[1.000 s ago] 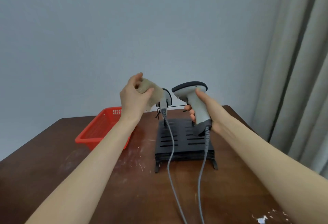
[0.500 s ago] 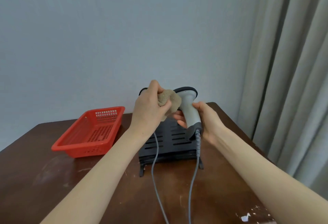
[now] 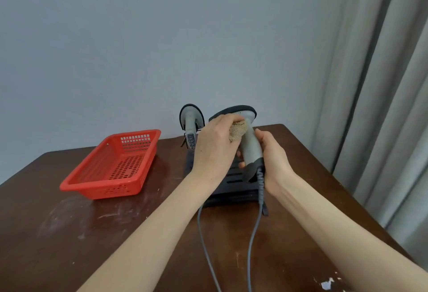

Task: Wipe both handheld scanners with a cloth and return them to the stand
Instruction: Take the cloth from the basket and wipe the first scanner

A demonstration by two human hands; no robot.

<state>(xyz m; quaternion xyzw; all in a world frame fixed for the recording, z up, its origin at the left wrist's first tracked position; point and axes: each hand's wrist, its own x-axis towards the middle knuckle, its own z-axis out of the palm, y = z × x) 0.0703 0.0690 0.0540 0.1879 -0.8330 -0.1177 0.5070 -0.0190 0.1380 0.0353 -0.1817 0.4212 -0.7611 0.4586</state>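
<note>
Holds corded scanner (image 3: 251, 148) by handle in right grip (image 3: 273, 159), raised above stand (image 3: 234, 176). Presses bunched cloth (image 3: 237, 132) in left grip (image 3: 213, 150) against neck. Looks light, hard, smooth plastic; best taken low on handle, minding cable (image 3: 251, 245) drag. Notes second scanner (image 3: 191, 120), seemingly docked, at stand's far left.

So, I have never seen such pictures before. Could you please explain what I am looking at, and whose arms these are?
There is no machine here. These are a person's two bare arms, seen from a camera worn on the head, which looks forward and down. The right hand grips a grey handheld scanner by its handle. The left hand holds a crumpled tan cloth against that scanner, just under its head. A second scanner stands upright at the back of the black stand. Two grey cables run over the table toward the camera. A red plastic basket lies to the left on the brown wooden table.
</note>
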